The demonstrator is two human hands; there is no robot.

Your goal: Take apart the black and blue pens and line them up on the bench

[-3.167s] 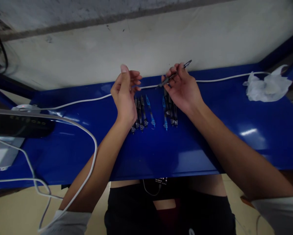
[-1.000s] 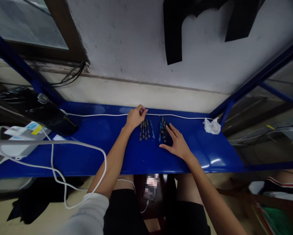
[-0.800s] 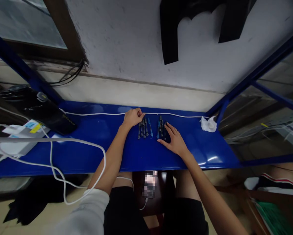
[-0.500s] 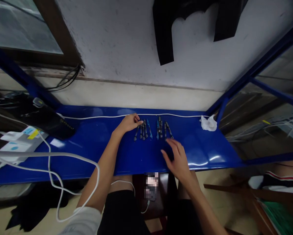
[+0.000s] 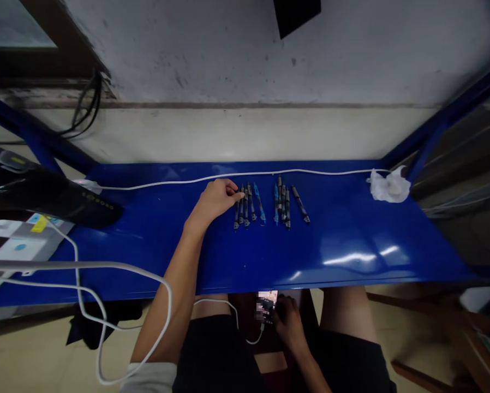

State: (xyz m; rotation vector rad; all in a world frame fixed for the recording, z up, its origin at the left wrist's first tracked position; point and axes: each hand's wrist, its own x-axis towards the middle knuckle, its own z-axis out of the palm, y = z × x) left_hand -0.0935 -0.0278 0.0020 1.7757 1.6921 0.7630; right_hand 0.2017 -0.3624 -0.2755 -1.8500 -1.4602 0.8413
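Note:
My left hand (image 5: 222,197) is closed at the left end of a row of pens, its thumb and bent fingers at the upper end of the leftmost pen (image 5: 236,215). Beside that pen lie more dark pens (image 5: 246,207) and a blue one (image 5: 260,203). Across a gap sits a second group of pens (image 5: 282,202), with one slanted pen (image 5: 300,204) apart at its right. Below the table edge, my right hand (image 5: 291,325) is at the right side of a phone (image 5: 265,307). Its fingers are in shadow, so their grip does not show clearly.
The pens lie on a blue table (image 5: 237,256) against a wall. A white cable (image 5: 179,182) runs along the back; crumpled tissue (image 5: 390,185) sits at the right. A black object (image 5: 44,188), a white box (image 5: 19,245) and a looped cable (image 5: 101,314) are at the left.
My right hand has dropped from the pens down to the phone. The leftmost pen now lies closer to its neighbours, with my left hand still there. The view has tilted downward.

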